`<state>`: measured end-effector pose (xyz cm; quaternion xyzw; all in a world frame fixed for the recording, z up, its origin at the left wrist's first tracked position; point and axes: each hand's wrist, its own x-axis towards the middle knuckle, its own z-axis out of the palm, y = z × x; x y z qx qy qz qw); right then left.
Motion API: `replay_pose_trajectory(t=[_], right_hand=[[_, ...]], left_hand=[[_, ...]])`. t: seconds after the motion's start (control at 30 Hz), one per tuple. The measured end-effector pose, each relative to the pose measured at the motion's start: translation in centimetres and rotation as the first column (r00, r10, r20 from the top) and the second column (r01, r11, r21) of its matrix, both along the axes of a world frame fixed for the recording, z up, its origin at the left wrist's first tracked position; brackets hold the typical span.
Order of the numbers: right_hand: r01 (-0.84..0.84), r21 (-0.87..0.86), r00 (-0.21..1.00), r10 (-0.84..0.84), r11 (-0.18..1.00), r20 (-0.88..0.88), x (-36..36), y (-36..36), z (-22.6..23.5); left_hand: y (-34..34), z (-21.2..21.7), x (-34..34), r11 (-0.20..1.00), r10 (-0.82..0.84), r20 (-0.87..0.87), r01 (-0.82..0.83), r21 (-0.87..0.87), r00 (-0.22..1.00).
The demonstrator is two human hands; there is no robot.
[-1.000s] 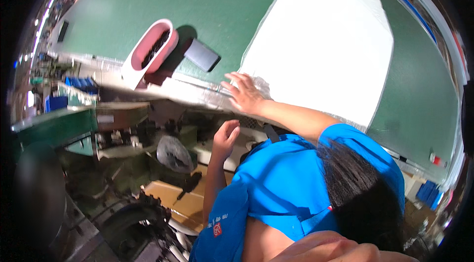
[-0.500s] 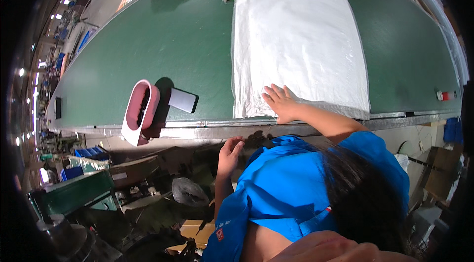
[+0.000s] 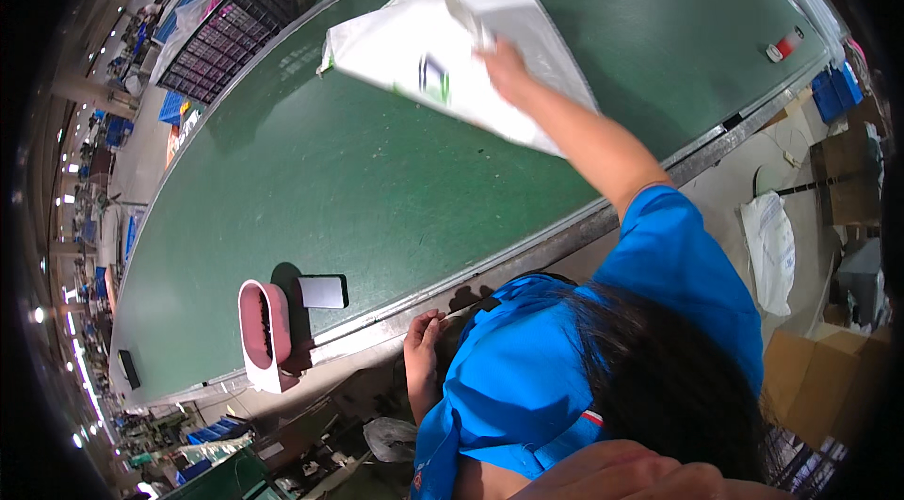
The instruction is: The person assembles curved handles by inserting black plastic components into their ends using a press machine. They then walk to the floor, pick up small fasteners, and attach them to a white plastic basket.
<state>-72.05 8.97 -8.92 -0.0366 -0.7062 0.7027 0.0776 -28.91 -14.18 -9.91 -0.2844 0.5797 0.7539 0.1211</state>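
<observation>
A white plastic sack (image 3: 527,10) lies across the far middle of the green table, partly folded over, with a dark and green printed patch on the face toward me. My right hand (image 3: 507,70) is stretched out over it, fingers closed on a raised fold of the sack; motion blurs the fold. My left hand (image 3: 423,349) hangs beside my body, just off the table's near edge. Its fingers are loosely bent, and I see nothing in them.
A pink oval container (image 3: 252,330) with dark contents sits at the table's (image 3: 377,208) near left edge, beside a phone (image 3: 323,292). A red-and-white small cylinder (image 3: 783,45) lies at the far right. A dark plastic crate (image 3: 226,29) stands beyond the far left edge.
My right hand has gone from lying flat on the sack to gripping it, and has reached farther away. The sack has been folded and shifted away, showing its printed side. The view has turned.
</observation>
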Motion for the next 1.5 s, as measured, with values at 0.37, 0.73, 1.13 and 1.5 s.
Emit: replay_pose_trajectory(t=[0.37,0.73,1.13,1.5], right_hand=[[0.528,0.697,0.164,0.747,0.485,-0.644,8.5,-1.4,21.9],[-0.250,0.955,0.585,0.811,0.160,0.017,11.5,-6.8,-6.8],[-0.242,0.906,0.578,0.802,0.348,-0.153,11.5,-3.5,-9.9],[0.017,0.959,0.716,0.666,0.282,-0.209,21.3,23.1,-5.0]], left_hand=[[-2.2,0.3,-1.9,0.976,-0.125,-0.167,0.091,-0.199,0.978],[-1.5,-0.8,6.0,0.953,0.282,-0.082,-0.289,-0.095,0.956],[9.8,-2.7,10.4,0.936,0.349,0.079,-0.343,-0.081,0.934],[25.2,-4.8,16.5,0.921,0.390,-0.049,-0.391,0.005,0.919]])
